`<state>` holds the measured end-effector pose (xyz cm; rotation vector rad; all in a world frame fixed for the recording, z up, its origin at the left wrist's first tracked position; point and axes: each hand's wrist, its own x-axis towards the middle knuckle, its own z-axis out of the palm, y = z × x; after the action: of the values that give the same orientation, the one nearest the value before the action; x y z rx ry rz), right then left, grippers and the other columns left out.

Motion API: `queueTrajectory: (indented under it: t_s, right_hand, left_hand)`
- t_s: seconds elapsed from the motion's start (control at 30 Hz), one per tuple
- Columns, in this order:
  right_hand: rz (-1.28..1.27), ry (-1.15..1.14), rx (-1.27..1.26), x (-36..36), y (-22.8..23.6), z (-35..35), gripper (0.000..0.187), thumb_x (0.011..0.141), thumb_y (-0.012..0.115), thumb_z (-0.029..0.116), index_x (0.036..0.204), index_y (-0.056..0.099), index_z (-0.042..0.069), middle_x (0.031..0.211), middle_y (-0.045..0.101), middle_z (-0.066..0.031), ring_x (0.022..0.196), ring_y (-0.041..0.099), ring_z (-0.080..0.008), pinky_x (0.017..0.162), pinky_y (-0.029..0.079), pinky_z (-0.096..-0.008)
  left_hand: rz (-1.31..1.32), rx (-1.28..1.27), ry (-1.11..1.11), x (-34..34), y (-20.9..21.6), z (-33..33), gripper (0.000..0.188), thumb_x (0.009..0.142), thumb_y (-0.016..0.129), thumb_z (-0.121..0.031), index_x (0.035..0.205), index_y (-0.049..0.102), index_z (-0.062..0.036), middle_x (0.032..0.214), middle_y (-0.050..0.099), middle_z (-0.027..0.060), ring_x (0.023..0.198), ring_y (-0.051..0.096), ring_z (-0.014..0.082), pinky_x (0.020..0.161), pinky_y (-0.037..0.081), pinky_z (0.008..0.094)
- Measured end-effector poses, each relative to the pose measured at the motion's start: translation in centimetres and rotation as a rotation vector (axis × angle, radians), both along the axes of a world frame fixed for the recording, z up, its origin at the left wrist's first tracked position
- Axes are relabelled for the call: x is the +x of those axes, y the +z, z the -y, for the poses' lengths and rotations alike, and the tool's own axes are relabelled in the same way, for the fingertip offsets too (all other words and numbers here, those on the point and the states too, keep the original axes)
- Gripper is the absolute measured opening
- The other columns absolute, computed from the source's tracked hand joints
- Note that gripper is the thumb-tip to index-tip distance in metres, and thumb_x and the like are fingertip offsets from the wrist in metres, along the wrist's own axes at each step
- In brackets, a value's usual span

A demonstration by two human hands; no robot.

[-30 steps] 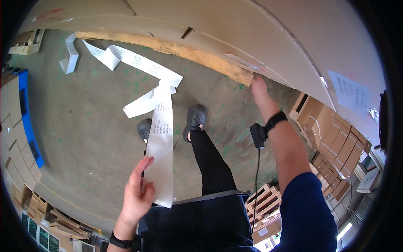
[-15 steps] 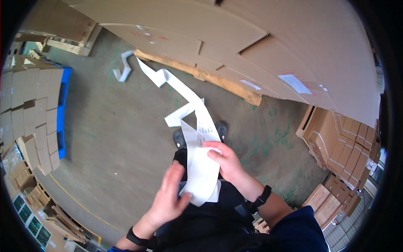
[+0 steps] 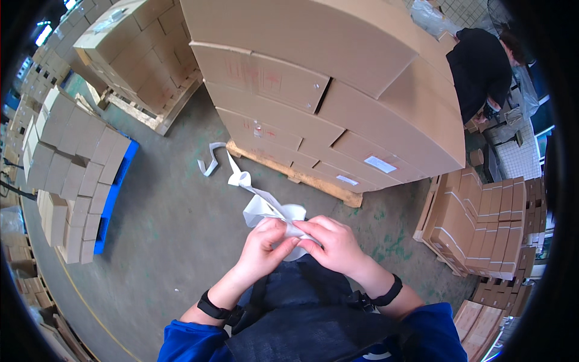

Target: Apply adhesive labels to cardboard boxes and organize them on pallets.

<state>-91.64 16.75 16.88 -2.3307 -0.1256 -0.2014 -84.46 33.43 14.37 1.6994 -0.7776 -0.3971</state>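
Note:
A long white paper strip (image 3: 263,208), crumpled and folded over itself, hangs from my hands toward the floor. My left hand (image 3: 262,246) and my right hand (image 3: 333,243) meet in front of my dark apron, fingers bent and pinching the strip between them. Part of the paper pokes out below my fingers, and part loops above them. The strip's far end trails near a pallet's wooden edge. A separate curled paper strip (image 3: 209,161) lies on the floor beyond it, to the left.
Ahead stands a tall stack of cartons (image 3: 289,120) on a wooden pallet (image 3: 301,178). Cartons on a blue pallet (image 3: 114,196) are at the left, strapped flat cardboard bundles (image 3: 482,232) at the right. A co-worker in dark clothing (image 3: 480,72) bends at the far right. The floor (image 3: 163,259) is grey.
My left hand has come in to grip the paper beside my right hand. The strip, spread out before, is now bunched. The view has tilted up, showing more of the stacks and a co-worker.

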Motion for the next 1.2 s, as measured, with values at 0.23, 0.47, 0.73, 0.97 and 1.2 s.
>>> queueTrajectory:
  t_s: [0.23, 0.47, 0.73, 0.97, 1.2]
  right_hand:
    - [-0.472, -0.290, 0.802, 0.7, -3.5, 5.1, 0.014, 0.085, 0.052, 0.014, 0.089, 0.060, 0.003, 0.080, 0.059, -0.0014, 0.066, 0.052, -0.0067, 0.053, 0.041, -0.0202]
    - [0.198, -0.545, 0.849, 7.7, -0.1, 7.4, 0.022, 0.084, 0.053, 0.013, 0.103, 0.058, 0.005, 0.086, 0.057, -0.0011, 0.075, 0.053, -0.0106, 0.062, 0.043, -0.0225]
    - [0.161, -0.084, 0.254, 15.2, -1.6, 3.3, 0.049, 0.070, 0.068, 0.015, 0.116, 0.053, 0.009, 0.099, 0.052, -0.0060, 0.088, 0.051, -0.0168, 0.075, 0.044, -0.0287]
    - [-0.138, -0.489, 1.057, 24.6, -7.8, 2.6, 0.030, 0.078, 0.063, 0.009, 0.104, 0.052, 0.001, 0.087, 0.055, -0.0037, 0.080, 0.052, -0.0098, 0.074, 0.043, -0.0221]
    - [0.103, -0.844, 1.187, 29.3, -11.8, 0.9, 0.014, 0.076, 0.064, 0.007, 0.085, 0.054, 0.005, 0.075, 0.052, 0.0017, 0.071, 0.046, -0.0059, 0.065, 0.037, -0.0185]
  left_hand:
    - [0.006, 0.271, -0.174, 2.5, 0.1, 0.7, 0.033, 0.077, 0.059, -0.010, 0.109, 0.052, -0.0055, 0.083, 0.051, 0.0121, 0.075, 0.054, 0.0264, 0.064, 0.045, 0.0325]
    - [0.401, 0.350, 0.168, 7.7, 5.9, -0.5, 0.052, 0.069, 0.054, 0.003, 0.119, 0.048, -0.0098, 0.114, 0.051, 0.0143, 0.097, 0.056, 0.0288, 0.077, 0.049, 0.0347]
    - [-0.407, 0.015, 0.192, 13.7, 2.5, 0.8, 0.035, 0.080, 0.062, -0.013, 0.111, 0.052, -0.0001, 0.096, 0.060, 0.0040, 0.076, 0.057, 0.0071, 0.067, 0.047, 0.0216]
    - [-0.278, 0.227, -0.009, 27.2, -2.0, 0.7, 0.028, 0.083, 0.056, -0.008, 0.109, 0.051, 0.0023, 0.091, 0.061, 0.0068, 0.082, 0.057, 0.0089, 0.074, 0.045, 0.0226]
    - [-0.291, 0.158, 0.228, 34.9, -5.8, 4.2, 0.017, 0.080, 0.062, -0.014, 0.088, 0.055, -0.0003, 0.081, 0.061, 0.0053, 0.071, 0.055, 0.0092, 0.065, 0.045, 0.0223]
